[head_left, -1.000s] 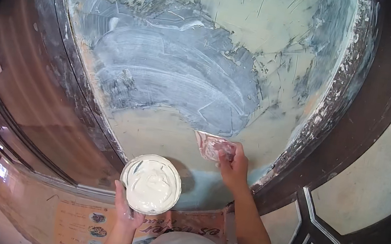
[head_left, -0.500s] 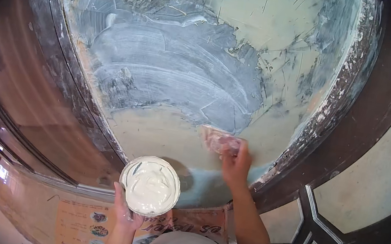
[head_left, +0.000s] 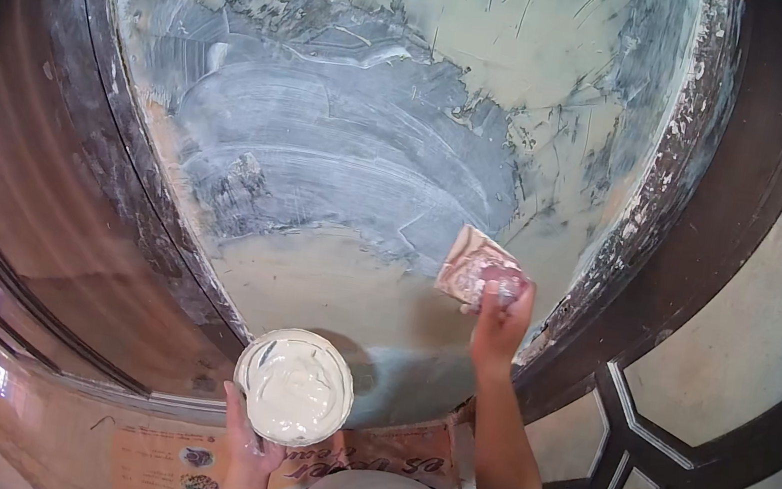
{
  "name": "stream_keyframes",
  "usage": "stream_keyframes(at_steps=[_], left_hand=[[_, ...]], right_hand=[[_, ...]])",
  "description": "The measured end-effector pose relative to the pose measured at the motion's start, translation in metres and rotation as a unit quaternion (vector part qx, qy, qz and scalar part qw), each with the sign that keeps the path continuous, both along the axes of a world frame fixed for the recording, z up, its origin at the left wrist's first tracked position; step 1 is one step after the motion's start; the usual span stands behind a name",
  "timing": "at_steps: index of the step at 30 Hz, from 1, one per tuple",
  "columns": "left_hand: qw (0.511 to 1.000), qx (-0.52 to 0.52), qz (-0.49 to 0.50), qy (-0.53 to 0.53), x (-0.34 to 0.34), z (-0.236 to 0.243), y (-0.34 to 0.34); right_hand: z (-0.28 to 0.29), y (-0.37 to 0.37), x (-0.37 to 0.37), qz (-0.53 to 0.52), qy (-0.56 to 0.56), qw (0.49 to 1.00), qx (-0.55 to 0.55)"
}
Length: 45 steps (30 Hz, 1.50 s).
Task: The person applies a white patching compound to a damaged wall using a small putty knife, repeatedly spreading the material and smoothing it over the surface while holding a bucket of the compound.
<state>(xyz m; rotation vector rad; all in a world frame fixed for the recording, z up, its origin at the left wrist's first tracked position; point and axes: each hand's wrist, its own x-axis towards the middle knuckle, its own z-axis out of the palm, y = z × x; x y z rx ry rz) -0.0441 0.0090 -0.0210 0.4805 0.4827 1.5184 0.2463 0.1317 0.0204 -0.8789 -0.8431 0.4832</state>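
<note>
My left hand (head_left: 253,436) supports a round white tub (head_left: 345,364) from below and its left side. Thick cream-white filler (head_left: 296,390), smeared in swirls, lies in the tub. In my right hand (head_left: 504,314) is a pinkish, flat, wide-bladed putty knife (head_left: 478,258), smeared with white, with my fingers closed round its lumpy, coated grip. The blade is raised in front of the wall panel (head_left: 325,280); whether it touches the surface cannot be told. Across the panel's middle runs a grey-white streaked patch (head_left: 328,124) with ragged cream coating above and smooth cream below.
A dark, paint-flecked frame post (head_left: 656,193) borders the panel on the right, another (head_left: 136,156) on the left. Brown glossy panelling (head_left: 39,162) stands further left. At right is a dark lattice with pale panes (head_left: 736,306). An orange printed sheet (head_left: 162,458) lies low, near my body.
My right hand has moved slightly right and up with the putty knife, whose blade now shows its broad face. The tub in my left hand has shifted slightly down.
</note>
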Motion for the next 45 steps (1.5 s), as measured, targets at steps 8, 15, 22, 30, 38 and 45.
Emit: stream_keyframes(at_steps=[8,15,22,30,38,45], left_hand=[[0.999,0.023,-0.018,0.045,-0.01,-0.001,0.007],[0.998,-0.005,-0.059,-0.005,-0.021,-0.006,0.013],[0.996,-0.012,-0.088,-0.012,-0.019,-0.006,0.019],[0.949,0.176,-0.021,0.261,-0.026,-0.014,0.019],[0.997,-0.036,-0.061,0.018,-0.014,-0.014,0.018],[0.99,0.056,-0.043,0.121,-0.002,-0.016,0.011]], right_hand=[[-0.048,-0.003,0.006,0.024,-0.32,0.939,-0.122],[-0.034,-0.02,0.001,0.041,-0.011,0.999,-0.024],[-0.081,0.003,0.01,-0.026,-0.179,0.975,-0.13],[-0.047,-0.02,0.021,-0.026,0.023,0.999,-0.017],[-0.063,-0.012,0.032,-0.018,0.017,0.999,-0.023],[-0.042,-0.038,0.036,-0.207,-0.346,0.913,0.062]])
